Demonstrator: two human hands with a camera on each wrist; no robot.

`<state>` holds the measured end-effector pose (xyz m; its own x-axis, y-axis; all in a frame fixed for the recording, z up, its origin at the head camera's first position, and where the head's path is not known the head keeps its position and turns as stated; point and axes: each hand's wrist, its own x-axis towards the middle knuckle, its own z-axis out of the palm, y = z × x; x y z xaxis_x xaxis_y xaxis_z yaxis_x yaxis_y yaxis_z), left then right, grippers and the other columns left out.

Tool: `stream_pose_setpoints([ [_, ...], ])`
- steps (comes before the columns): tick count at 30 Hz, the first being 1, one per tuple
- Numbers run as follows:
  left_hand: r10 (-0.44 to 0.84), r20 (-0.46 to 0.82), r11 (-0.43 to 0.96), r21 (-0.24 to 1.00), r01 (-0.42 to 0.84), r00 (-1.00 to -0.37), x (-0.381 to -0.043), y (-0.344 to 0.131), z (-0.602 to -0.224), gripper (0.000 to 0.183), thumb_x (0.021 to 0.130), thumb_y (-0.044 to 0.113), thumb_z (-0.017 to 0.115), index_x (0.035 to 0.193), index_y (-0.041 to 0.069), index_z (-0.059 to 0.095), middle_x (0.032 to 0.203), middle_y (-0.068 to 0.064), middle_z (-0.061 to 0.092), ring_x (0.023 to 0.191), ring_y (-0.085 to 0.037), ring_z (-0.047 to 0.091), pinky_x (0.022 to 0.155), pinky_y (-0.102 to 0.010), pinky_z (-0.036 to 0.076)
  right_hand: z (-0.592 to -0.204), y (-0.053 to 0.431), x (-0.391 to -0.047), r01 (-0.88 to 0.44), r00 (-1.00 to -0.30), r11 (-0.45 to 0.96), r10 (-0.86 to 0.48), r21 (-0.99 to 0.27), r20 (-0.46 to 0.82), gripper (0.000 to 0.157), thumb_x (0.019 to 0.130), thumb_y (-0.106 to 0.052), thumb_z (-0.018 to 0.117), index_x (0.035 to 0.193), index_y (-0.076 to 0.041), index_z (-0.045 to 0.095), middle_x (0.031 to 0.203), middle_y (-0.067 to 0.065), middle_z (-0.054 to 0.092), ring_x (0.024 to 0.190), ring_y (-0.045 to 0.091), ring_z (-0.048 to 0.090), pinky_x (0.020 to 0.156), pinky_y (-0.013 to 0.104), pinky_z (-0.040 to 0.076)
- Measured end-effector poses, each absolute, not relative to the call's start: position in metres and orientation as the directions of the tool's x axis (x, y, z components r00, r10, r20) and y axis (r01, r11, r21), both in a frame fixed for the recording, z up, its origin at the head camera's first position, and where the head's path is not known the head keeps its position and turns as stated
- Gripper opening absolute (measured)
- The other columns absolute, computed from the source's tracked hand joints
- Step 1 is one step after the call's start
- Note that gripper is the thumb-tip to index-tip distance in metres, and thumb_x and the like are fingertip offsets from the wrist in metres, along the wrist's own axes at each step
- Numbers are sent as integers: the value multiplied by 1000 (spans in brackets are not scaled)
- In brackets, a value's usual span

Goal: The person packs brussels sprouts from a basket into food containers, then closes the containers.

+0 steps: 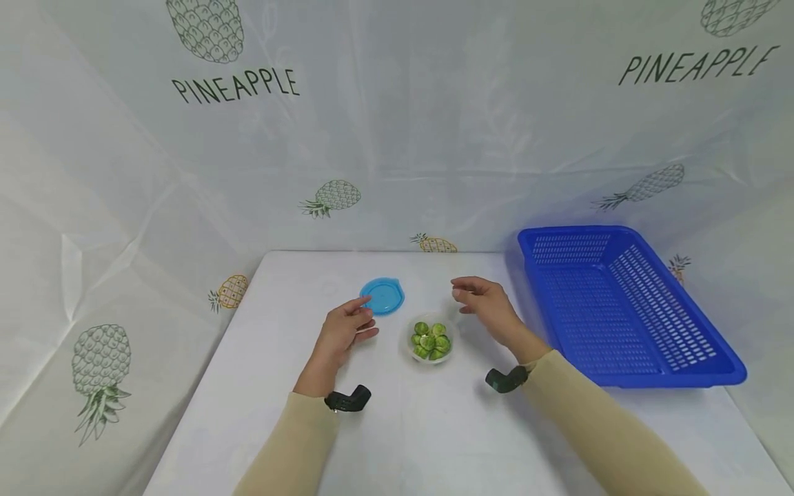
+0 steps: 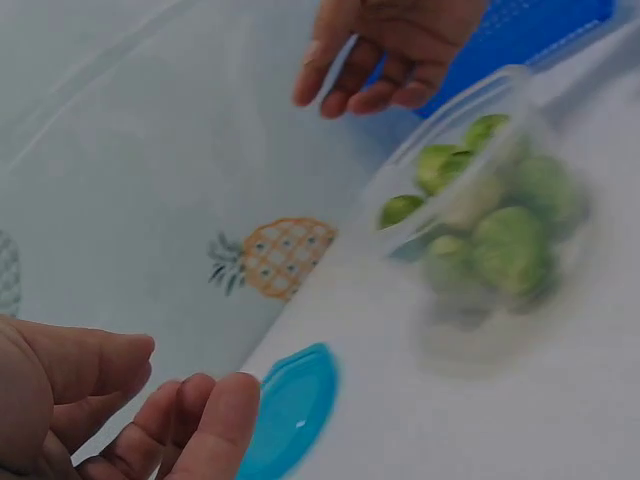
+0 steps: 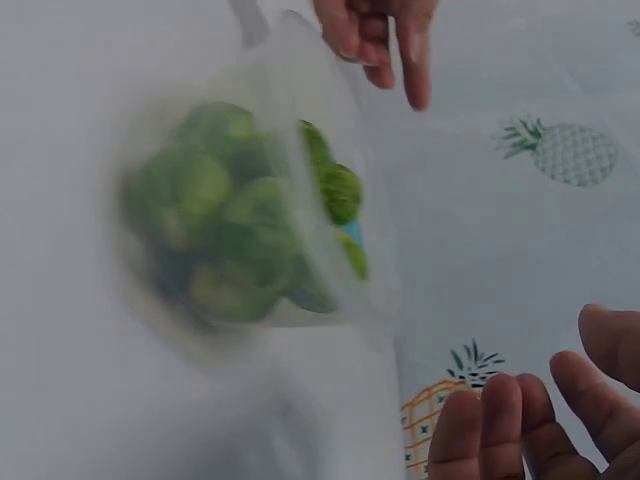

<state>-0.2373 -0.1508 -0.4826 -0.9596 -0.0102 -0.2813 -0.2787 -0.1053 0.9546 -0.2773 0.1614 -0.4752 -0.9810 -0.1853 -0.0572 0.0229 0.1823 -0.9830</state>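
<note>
A clear round bowl (image 1: 407,344) of green Brussels sprouts (image 1: 428,340) stands on the white table between the two hands. Behind it and slightly left lies a round blue lid (image 1: 386,296) with a small tab. My left hand (image 1: 349,329) hovers by the lid's near left edge, fingers relaxed and holding nothing; its fingertips overlap the lid in the head view. To the right of the bowl and a little behind it, my right hand (image 1: 486,304) is raised with loosely bent fingers and nothing in them. The right wrist view shows the sprouts (image 3: 240,220) through the bowl's translucent side.
A large blue plastic basket (image 1: 620,324) with perforated sides stands at the table's right. A white cloth printed with pineapples (image 1: 338,195) hangs behind and beside the table (image 1: 397,441). Each wrist wears a black camera mount (image 1: 350,399).
</note>
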Motion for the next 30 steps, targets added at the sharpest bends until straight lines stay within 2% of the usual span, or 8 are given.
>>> stream_pose_setpoints([
  [4, -6, -303, -153, 942, -298, -953, -246, -172, -474, 48, 107, 6, 59, 155, 6, 53, 121, -12, 57, 98, -18, 65, 92, -32, 64, -460, 159, -294, 74, -974, 115, -207, -991, -97, 44, 105, -19, 65, 145, -3, 61, 150, 21, 56, 125, 31, 62, 98, 42, 63],
  [8, 15, -334, -229, 916, -329, -942, -256, -186, -469, 47, 108, 7, 58, 154, 10, 54, 136, -14, 52, 102, -19, 66, 96, -35, 63, -451, 153, -312, 137, -948, 59, -281, -989, -148, 50, 104, -14, 64, 152, -4, 54, 159, 18, 48, 138, 39, 55, 104, 50, 59],
  [14, 67, -394, -303, 867, -395, -917, -271, -203, -467, 48, 108, 5, 57, 156, 12, 53, 163, -20, 35, 108, -21, 69, 103, -36, 60, -443, 134, -337, 271, -884, 67, -378, -960, -276, 56, 104, -10, 63, 158, -9, 48, 166, 14, 40, 146, 40, 48, 108, 53, 56],
  [22, 95, -448, -321, 832, -453, -889, -289, -214, -473, 55, 108, 3, 57, 161, 9, 44, 165, -17, 35, 124, -29, 62, 111, -39, 54, -445, 112, -366, 443, -797, 72, -425, -894, -429, 57, 106, -7, 61, 160, -9, 44, 170, 11, 33, 146, 39, 47, 104, 51, 59],
  [30, 81, -481, -275, 831, -483, -873, -298, -216, -485, 54, 108, 4, 56, 161, 9, 44, 167, -18, 33, 139, -35, 51, 117, -42, 50, -459, 100, -382, 526, -752, 77, -423, -847, -506, 56, 105, -3, 59, 159, -8, 46, 165, 14, 37, 145, 39, 48, 107, 55, 57],
])
